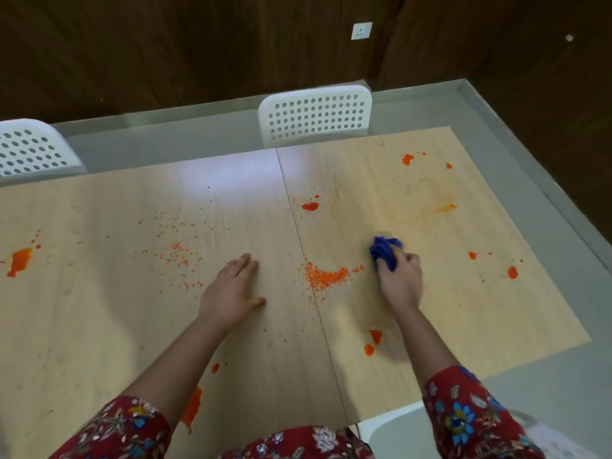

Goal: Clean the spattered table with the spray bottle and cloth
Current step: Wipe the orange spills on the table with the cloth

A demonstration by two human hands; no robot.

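We looked down on a pale wooden desk (pixel 99 326) spattered with orange and red. The person's right hand (pixel 400 279) gripped a crumpled blue cloth (pixel 385 251), fingers curled round it, and pressed it onto the desk to the right of the seam (pixel 298 233) that crosses the top. Just left of the cloth we saw a curved heap of orange crumbs (pixel 326 276) lying against that seam. The left hand (pixel 231 293) lay flat on the desk left of the seam, fingers straight and close together, thumb spread, holding nothing. Beyond it a loose scatter of finer specks (pixel 175 253) spread over the wood.

We made out several wet blobs (all the same orange-red). One, the seam blob (pixel 310 206), sat beyond the cloth. The corner blob (pixel 408 159) lay near the far right corner, and the right blob (pixel 512 272) lay well to the right of the gripping hand. A pair of blobs (pixel 374 337) lay beside the right forearm. A large patch (pixel 20 261) marked the left edge, and a streak (pixel 192 409) ran beside the left sleeve (pixel 126 429). A faint yellowish smear (pixel 437 207) showed on the wood beyond the cloth.

Both sleeves were red with a flower print. Two white perforated chairs stood at the far side, the middle chair (pixel 316 115) and the left chair (pixel 29 149). A white socket (pixel 361 30) sat in the dark wooden wall behind.
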